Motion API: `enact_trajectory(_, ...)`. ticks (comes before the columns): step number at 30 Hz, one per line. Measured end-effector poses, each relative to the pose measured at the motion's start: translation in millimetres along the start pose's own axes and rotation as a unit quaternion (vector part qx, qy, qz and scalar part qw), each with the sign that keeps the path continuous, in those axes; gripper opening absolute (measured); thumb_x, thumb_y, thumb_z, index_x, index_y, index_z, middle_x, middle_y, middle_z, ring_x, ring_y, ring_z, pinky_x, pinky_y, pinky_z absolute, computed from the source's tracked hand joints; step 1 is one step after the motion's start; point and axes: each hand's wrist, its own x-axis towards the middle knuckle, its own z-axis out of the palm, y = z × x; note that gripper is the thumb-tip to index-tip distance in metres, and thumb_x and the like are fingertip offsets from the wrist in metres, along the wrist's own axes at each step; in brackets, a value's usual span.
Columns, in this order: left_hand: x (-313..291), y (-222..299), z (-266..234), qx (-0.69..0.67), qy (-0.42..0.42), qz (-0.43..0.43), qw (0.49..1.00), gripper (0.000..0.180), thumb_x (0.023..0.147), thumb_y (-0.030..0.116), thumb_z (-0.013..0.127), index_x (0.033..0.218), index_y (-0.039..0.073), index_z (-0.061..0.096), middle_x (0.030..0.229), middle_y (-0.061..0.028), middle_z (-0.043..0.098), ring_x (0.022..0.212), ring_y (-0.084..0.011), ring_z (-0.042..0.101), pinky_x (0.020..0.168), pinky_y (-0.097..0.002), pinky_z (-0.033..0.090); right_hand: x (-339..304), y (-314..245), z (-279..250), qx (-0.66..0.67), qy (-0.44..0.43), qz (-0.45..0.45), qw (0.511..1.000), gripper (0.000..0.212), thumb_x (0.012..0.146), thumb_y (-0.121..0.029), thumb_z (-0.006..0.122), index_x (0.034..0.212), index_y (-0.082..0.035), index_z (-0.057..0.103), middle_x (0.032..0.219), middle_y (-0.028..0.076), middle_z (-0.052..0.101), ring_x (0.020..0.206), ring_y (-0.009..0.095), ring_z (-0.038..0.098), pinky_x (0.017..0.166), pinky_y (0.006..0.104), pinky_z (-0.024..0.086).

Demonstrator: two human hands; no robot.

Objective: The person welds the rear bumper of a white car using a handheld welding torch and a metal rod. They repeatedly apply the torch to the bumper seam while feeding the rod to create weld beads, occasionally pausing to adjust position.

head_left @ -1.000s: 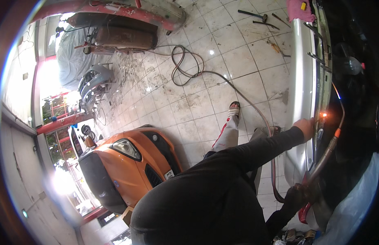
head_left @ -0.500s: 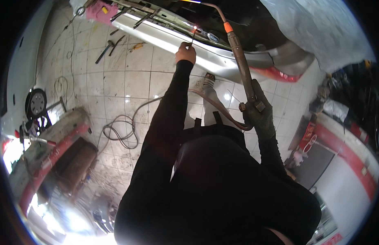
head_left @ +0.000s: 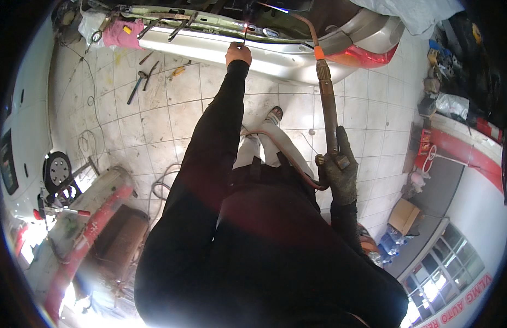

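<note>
The gloved right hand [head_left: 341, 175] has its grip clenched around the handle of a long welding torch [head_left: 325, 98], whose bent tip reaches up to the silver car body panel [head_left: 253, 54]. The bare left hand [head_left: 238, 53], arm stretched forward, pinches a thin filler rod [head_left: 245, 34] against a glowing spot on that panel. A hose [head_left: 286, 158] trails from the torch. Tools [head_left: 138, 82] lie on the tiled floor [head_left: 155, 120].
</note>
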Motion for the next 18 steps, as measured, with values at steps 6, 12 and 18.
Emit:
enact_trajectory(6, 8, -6, 3, 0.032, -0.002, 0.008, 0.999, 0.024, 0.089, 0.022, 0.06, 0.105, 0.008, 0.072, 0.101, -0.0246, 0.074, 0.099, -0.0424, 0.071, 0.088, -0.0505, 0.056, 7, -7, -3, -0.003, -0.008, 0.0, 1.0, 0.075, 0.091, -0.009, 0.065, 0.159, -0.003, 0.034, 0.092, 0.003, 0.066, 0.07, 0.008, 0.059, 0.062, 0.0245, 0.052)
enact_trajectory(12, -21, -18, -18, -0.089, -0.043, 0.04, 0.994, 0.023, 0.092, 0.024, 0.063, 0.11, 0.011, 0.071, 0.075, -0.0121, 0.075, 0.071, -0.0258, 0.075, 0.072, -0.0392, 0.058, 26, -17, -14, -0.01, -0.028, 0.007, 1.0, 0.074, 0.089, -0.007, 0.061, 0.158, -0.002, 0.035, 0.086, 0.003, 0.064, 0.063, 0.006, 0.056, 0.055, 0.0243, 0.049)
enact_trajectory(18, -115, -110, -106, -0.007, 0.004, 0.08, 0.997, 0.032, 0.092, 0.021, 0.066, 0.122, 0.01, 0.066, 0.075, -0.01, 0.07, 0.069, -0.0205, 0.069, 0.066, -0.0367, 0.053, 40, -17, -27, 0.031, -0.046, 0.035, 0.998, 0.073, 0.089, 0.0, 0.058, 0.159, -0.008, 0.036, 0.078, 0.0, 0.06, 0.06, 0.007, 0.055, 0.053, 0.0248, 0.047)
